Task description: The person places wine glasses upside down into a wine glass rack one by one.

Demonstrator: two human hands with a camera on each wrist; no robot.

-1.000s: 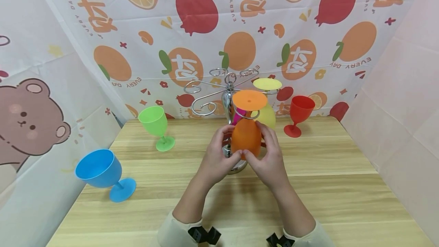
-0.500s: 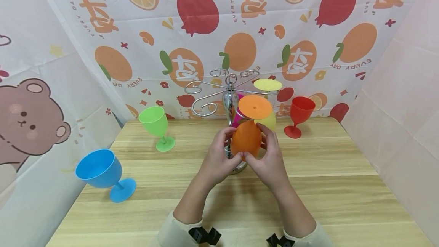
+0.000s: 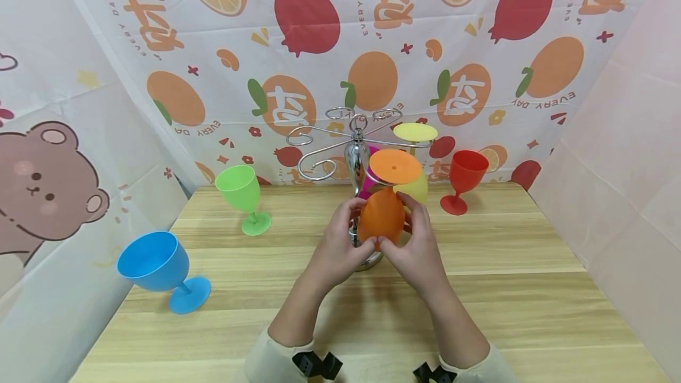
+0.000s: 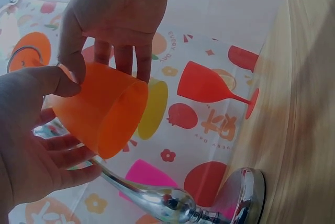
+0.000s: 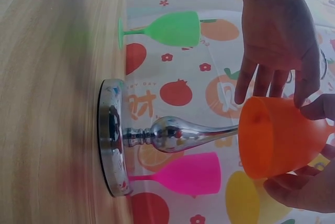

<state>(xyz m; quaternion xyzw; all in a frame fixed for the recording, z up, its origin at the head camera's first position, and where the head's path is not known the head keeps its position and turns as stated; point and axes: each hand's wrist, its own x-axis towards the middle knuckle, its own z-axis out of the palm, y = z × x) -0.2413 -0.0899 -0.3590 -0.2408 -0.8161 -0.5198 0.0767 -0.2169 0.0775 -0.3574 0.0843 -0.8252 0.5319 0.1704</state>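
In the head view, an orange plastic goblet (image 3: 380, 217) is held upside down, slightly tilted, its round foot uppermost at a curled arm of the chrome rack (image 3: 355, 161). My left hand (image 3: 340, 244) grips the bowl from the left and my right hand (image 3: 417, 247) from the right. Both thumbs press the near side close to the rim, while the other fingers reach around the sides and are partly hidden. In the left wrist view the goblet's (image 4: 99, 109) open mouth faces the table side. A yellow goblet (image 3: 416, 131) hangs inverted from another rack arm behind it.
An upright pink goblet (image 5: 191, 173) stands behind the rack. On the wooden table (image 3: 511, 300), a green goblet (image 3: 237, 189) and a blue goblet (image 3: 154, 262) stand at the left, a red goblet (image 3: 467, 171) at the back right. A printed cloth (image 3: 239, 46) backs the table.
The orange goblet has tilted, with its foot shifting right and slightly down. Both hands keep their grip on the bowl, almost in place; the last half second shows hardly any movement.
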